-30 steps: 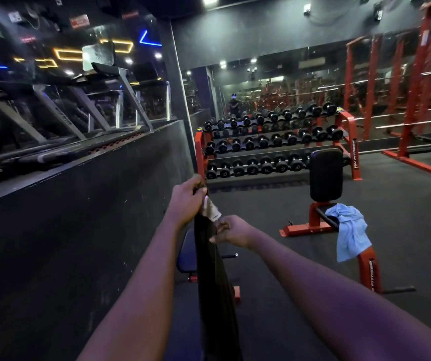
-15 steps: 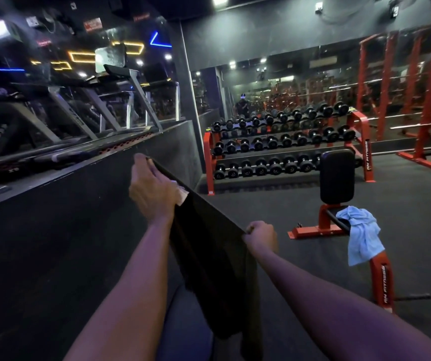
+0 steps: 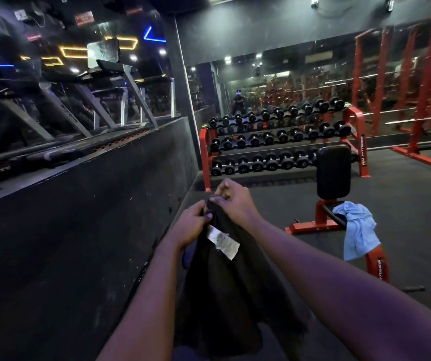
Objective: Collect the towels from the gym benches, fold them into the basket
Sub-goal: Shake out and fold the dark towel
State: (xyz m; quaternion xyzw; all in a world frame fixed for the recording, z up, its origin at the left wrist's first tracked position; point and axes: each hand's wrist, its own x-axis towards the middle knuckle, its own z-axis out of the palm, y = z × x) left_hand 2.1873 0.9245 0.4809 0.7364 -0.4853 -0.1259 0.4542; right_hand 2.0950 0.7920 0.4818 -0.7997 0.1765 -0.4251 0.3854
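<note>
Beyond the fingers: dumbbell rack (image 3: 282, 142). Right of them: red counter (image 3: 339, 217), blue towel (image 3: 357, 230) draped over it. Left hand (image 3: 191, 225) and right hand (image 3: 232, 201) together, fingers (image 3: 209, 216) pinched shut on black towel (image 3: 230, 287) hanging below.

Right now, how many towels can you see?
2. A dark towel hangs from both hands, left hand and right hand; a light blue towel drapes over the red bench. Others may be out of view.
</note>
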